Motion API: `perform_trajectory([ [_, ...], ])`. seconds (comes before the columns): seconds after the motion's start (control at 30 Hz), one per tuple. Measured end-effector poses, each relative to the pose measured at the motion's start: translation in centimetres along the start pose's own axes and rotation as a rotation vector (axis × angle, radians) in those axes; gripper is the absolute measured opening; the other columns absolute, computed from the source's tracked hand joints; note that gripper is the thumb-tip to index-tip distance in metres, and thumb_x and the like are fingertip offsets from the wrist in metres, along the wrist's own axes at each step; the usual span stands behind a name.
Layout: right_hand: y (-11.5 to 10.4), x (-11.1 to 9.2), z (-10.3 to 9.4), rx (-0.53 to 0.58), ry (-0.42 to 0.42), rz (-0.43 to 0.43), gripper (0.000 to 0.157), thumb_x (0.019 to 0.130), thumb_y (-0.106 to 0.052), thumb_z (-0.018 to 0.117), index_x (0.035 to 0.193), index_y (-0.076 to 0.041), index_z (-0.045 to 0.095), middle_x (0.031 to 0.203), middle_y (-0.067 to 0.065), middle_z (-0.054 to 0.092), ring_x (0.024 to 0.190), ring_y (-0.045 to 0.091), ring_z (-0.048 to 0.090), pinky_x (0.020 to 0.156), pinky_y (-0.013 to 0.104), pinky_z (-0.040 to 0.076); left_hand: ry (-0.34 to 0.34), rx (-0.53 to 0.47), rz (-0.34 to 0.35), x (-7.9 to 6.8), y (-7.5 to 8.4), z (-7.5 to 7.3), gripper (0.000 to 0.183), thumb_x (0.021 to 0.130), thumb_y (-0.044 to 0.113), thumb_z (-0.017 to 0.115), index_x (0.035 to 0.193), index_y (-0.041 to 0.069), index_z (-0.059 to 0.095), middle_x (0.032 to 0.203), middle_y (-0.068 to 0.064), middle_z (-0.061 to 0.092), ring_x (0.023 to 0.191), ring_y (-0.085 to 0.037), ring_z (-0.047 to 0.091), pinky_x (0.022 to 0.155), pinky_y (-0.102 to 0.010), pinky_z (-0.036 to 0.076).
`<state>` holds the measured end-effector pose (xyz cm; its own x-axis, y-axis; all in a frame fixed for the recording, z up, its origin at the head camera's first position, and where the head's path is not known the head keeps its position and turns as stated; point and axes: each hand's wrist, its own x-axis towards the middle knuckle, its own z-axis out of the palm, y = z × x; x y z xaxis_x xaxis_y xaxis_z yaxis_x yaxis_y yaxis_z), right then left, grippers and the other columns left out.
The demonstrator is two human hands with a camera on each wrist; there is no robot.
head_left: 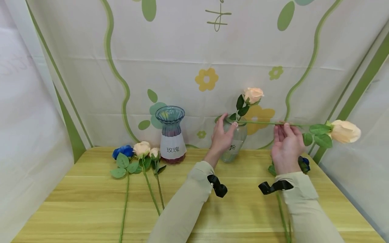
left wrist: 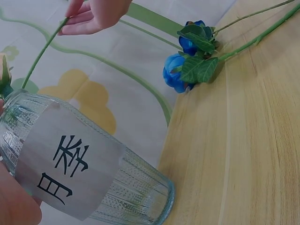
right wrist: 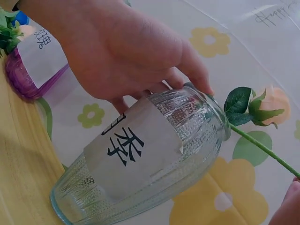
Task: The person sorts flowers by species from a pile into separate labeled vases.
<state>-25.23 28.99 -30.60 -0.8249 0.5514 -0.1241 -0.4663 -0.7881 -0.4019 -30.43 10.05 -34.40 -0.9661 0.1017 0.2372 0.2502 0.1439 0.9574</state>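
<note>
My left hand [head_left: 223, 137] grips the clear ribbed glass vase [right wrist: 187, 164] by its upper part, fingers and thumb around its side near the rim. The vase leans a little to the right, and a paper label [left wrist: 70, 161] with dark characters is stuck on it. One peach rose [head_left: 253, 96] with green leaves stands in its mouth. My right hand [head_left: 287, 148] pinches the green stem of a second peach rose [head_left: 344, 131] midway. That stem lies almost level, its bloom out to the right and its cut end right at the vase's rim.
A blue-to-purple labelled vase [head_left: 173, 146] stands at the back of the wooden table [head_left: 91, 202]. Left of it lie a blue rose [head_left: 123, 151] and two peach ones [head_left: 141, 149]. Blue flowers [left wrist: 174, 70] lie at the right, partly behind my right arm. A printed cloth [head_left: 182, 40] hangs behind.
</note>
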Motion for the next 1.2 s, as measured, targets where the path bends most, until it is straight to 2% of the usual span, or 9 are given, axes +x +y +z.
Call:
perform_trajectory([
  [0.23,1.6,-0.2,1.1,-0.068,-0.014,-0.108,0.017,0.095,0.005,0.074,0.106,-0.003,0.064,0.101,0.013,0.071,0.086,0.026,0.07,0.079,0.031,0.064,0.004,0.006,-0.002,0.0,-0.1,0.0,0.064,0.106,0.05,0.053,0.165,0.033,0.034,0.171,0.007,0.037,0.162,-0.024,0.029,0.131,-0.063,0.01],
  [0.37,2.4,-0.3,1.6,-0.092,-0.04,-0.139,0.018,0.093,0.005,0.076,0.108,-0.002,0.068,0.1,0.013,0.072,0.085,0.026,0.074,0.077,0.03,0.064,0.001,0.002,-0.006,0.0,-0.1,0.0,0.065,0.105,0.052,0.054,0.165,0.033,0.034,0.172,0.008,0.036,0.162,-0.024,0.028,0.131,-0.063,0.009],
  [0.5,3.1,-0.3,1.9,-0.121,-0.051,-0.15,0.02,0.092,0.005,0.077,0.11,-0.001,0.069,0.104,0.014,0.074,0.083,0.025,0.074,0.076,0.029,0.064,-0.001,0.005,-0.005,0.1,-0.2,0.2,0.067,0.105,0.053,0.054,0.165,0.033,0.033,0.172,0.008,0.036,0.163,-0.024,0.028,0.131,-0.063,0.008],
  [0.7,4.4,-0.4,2.2,-0.152,-0.05,-0.158,0.026,0.093,0.004,0.077,0.117,0.002,0.067,0.098,0.012,0.075,0.079,0.024,0.073,0.076,0.028,0.064,-0.002,0.01,0.001,0.0,-0.2,0.2,0.066,0.105,0.052,0.054,0.165,0.032,0.033,0.172,0.007,0.036,0.163,-0.024,0.028,0.131,-0.063,0.009],
  [1.2,6.2,-0.2,2.7,-0.197,-0.022,-0.142,0.015,0.094,-0.001,0.077,0.107,0.001,0.071,0.103,0.012,0.075,0.081,0.02,0.073,0.085,0.03,0.065,0.004,0.014,-0.009,0.0,0.0,0.0,0.067,0.105,0.053,0.053,0.165,0.033,0.033,0.172,0.007,0.035,0.163,-0.025,0.028,0.132,-0.063,0.008],
])
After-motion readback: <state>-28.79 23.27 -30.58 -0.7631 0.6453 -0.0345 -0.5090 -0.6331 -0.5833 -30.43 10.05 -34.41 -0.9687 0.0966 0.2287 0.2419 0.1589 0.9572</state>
